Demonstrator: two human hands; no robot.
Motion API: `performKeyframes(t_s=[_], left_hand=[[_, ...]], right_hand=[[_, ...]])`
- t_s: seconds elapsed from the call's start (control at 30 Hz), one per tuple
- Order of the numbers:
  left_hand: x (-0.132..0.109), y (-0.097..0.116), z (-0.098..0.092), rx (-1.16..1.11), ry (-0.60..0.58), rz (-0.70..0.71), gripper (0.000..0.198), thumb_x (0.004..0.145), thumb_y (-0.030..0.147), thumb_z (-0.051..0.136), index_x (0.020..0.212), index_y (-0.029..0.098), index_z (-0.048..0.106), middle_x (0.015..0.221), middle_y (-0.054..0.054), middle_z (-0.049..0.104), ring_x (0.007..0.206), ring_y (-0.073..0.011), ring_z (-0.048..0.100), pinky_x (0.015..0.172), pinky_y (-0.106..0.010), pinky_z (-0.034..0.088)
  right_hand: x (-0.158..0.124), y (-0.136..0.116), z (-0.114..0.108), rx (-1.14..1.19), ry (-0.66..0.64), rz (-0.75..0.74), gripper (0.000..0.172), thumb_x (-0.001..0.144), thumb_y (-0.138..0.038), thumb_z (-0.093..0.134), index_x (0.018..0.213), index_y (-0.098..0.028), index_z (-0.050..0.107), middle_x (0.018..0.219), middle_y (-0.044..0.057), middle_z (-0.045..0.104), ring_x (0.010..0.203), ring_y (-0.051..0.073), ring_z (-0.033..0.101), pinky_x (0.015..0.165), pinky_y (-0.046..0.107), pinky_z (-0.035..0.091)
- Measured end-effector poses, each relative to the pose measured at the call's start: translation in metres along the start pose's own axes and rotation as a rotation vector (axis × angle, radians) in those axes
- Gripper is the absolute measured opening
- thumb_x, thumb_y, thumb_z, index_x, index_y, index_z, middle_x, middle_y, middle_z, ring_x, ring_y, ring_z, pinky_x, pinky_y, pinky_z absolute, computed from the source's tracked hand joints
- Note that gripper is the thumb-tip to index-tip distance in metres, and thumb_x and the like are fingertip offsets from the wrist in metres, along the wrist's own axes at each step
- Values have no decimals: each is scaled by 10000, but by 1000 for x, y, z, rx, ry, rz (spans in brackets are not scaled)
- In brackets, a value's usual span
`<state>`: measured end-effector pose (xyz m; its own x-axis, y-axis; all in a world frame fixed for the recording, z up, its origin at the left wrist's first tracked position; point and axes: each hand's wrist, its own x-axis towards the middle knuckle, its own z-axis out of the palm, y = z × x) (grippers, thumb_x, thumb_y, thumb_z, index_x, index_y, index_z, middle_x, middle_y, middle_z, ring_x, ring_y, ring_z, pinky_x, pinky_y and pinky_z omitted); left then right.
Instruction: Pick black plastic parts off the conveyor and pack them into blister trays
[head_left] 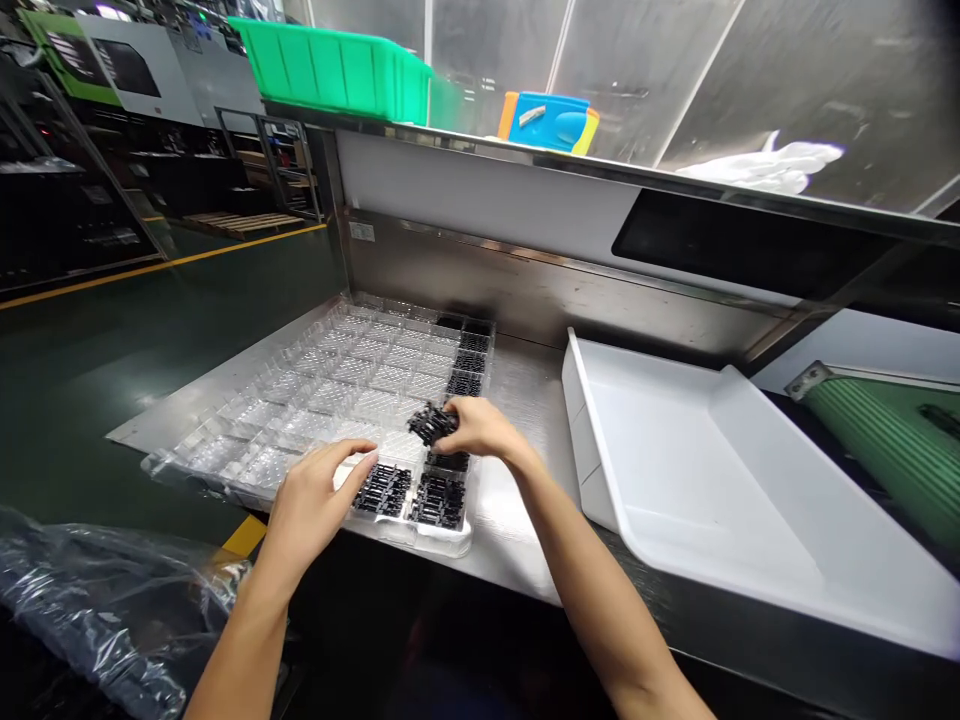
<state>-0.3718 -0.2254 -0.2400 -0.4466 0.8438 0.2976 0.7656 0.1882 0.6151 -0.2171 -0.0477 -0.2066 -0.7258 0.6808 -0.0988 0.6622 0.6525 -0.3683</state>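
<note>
Forearms, cropped low — black parts partly behind the hands.

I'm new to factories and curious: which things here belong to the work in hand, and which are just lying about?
In use:
clear tray, by the left hand
black parts, in the right hand and tray
probably the bench beneath

Apparently lying about:
green bin and white glove, on the shelf
crumpled plastic, lower left
white tub, beside the tray; role unclear

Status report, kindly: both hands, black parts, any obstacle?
Right hand gripping black parts over transparent tray. Left hand open beside packed parts in tray. White bin off right, apart from tray; no obstacle seen.
</note>
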Motion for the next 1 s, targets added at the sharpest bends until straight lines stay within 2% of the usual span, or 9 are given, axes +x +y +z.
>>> performKeyframes(t_s=[0.1, 0.2, 0.4, 0.53, 0.63, 0.73, 0.83, 0.9, 1.0], left_hand=[[-9, 23, 14, -137, -70, 34, 327, 889, 512, 498, 978, 266, 694, 1051, -33, 736, 990, -250, 659, 601, -261, 496], [-15, 52, 33, -279, -189, 127, 293, 893, 491, 523, 990, 278, 699, 1058, -22, 735, 1014, -237, 656, 668, -253, 519], [-19, 85, 73, -462, -287, 162, 264, 878, 461, 582, 1042, 286, 693, 1096, -23, 722, 1058, -246, 644, 891, -319, 498], [-29, 89, 95, -657, -279, 36, 269, 877, 433, 607, 1083, 270, 666, 1120, -38, 705, 1070, -235, 641, 963, -342, 475], [-37, 92, 102, -850, -278, -80, 274, 868, 407, 634, 1097, 257, 648, 1142, -45, 693, 1093, -225, 637, 991, -336, 480], [-42, 97, 101, -1018, -246, -221, 360, 860, 387, 658, 1195, 270, 601, 1279, -47, 641, 1194, -221, 588, 1047, -335, 454], [-45, 101, 102, -1208, -307, -358, 487, 859, 374, 670, 1314, 275, 529, 1428, -50, 538, 1324, -223, 477, 1131, -355, 370], [-44, 103, 105, -1322, -387, -420, 506, 863, 377, 667, 1332, 253, 522, 1448, -65, 519, 1354, -227, 440, 1149, -364, 347], [-41, 104, 112, -1416, -436, -464, 488, 873, 370, 658, 1325, 239, 533, 1430, -72, 540, 1358, -227, 435, 1132, -348, 372]], right_hand=[[-53, 41, 9, 73, 123, 161, 267, 658, -305, 761, 859, -178, 640, 787, 21, 664, 684, 190, 605, 524, 240, 349], [-95, 72, 31, 129, 236, 332, 346, 673, -266, 758, 961, -117, 639, 914, 105, 677, 789, 251, 638, 605, 283, 436], [-118, 95, 62, 284, 462, 386, 713, 650, -294, 826, 1270, -85, 541, 1236, 185, 615, 1142, 320, 592, 922, 381, 498], [-121, 97, 72, 357, 645, 328, 402, 872, -203, 571, 1261, -101, 568, 1098, 141, 681, 987, 246, 671, 854, 358, 556], [-125, 92, 78, 365, 799, 273, 379, 937, -116, 361, 1243, -98, 584, 1082, 154, 683, 1015, 235, 660, 893, 386, 550], [-130, 78, 79, 357, 943, 209, 362, 968, -138, 349, 1233, -128, 594, 1150, 153, 666, 1106, 241, 623, 972, 423, 513], [-136, 60, 77, 419, 1079, 117, 263, 970, -160, 445, 1159, -177, 626, 1076, 104, 687, 1025, 208, 649, 916, 366, 547], [-139, 50, 77, 520, 1093, 92, 194, 950, -158, 509, 1085, -193, 645, 998, 71, 687, 926, 179, 662, 827, 309, 571], [-140, 42, 81, 745, 975, 129, 117, 922, -177, 566, 1000, -193, 652, 952, 51, 665, 866, 159, 656, 756, 267, 574]])
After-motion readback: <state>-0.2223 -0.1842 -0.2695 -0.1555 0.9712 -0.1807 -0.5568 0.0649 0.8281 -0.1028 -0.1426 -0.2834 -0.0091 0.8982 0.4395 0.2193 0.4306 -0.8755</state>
